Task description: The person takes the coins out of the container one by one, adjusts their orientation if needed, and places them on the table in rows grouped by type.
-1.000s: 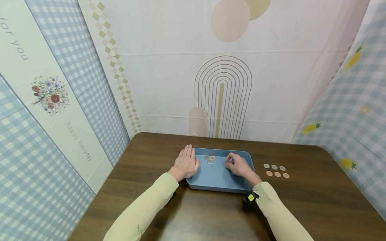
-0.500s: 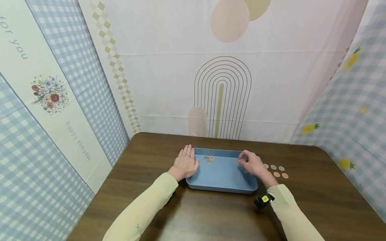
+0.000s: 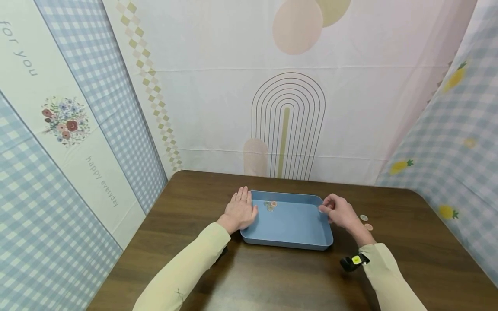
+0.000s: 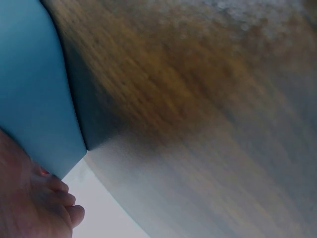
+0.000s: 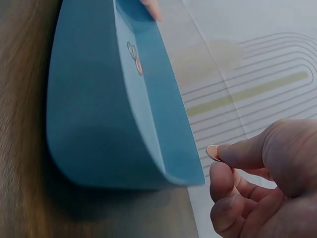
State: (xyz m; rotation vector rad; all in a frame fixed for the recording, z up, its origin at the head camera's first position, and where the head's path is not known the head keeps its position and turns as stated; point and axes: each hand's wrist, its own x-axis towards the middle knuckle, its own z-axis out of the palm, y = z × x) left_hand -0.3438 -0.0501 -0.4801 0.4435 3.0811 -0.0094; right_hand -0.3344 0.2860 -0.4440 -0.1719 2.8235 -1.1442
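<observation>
My left hand (image 3: 239, 214) lies with straight fingers along the left rim of a shallow blue tray (image 3: 288, 229). In the left wrist view, that hand's fingertips (image 4: 74, 215) show beside the tray wall. Beyond the tray's right rim, my right hand (image 3: 340, 212) pinches a small copper-coloured coin (image 5: 213, 152) between thumb and finger, as the right wrist view shows. Several coins (image 3: 270, 206), silver and copper, lie clustered inside the tray toward its back left.
To the right of the right hand, a silver coin (image 3: 363, 217) and a copper coin (image 3: 368, 226) lie on the brown wooden table (image 3: 280, 280). The hand and wrist hide the area just left of them. A patterned cloth (image 3: 210, 108) hangs behind the table.
My right hand has moved right, from over the middle of the tray to past its right rim, and now covers some of the coins on the table. The left hand has stayed still.
</observation>
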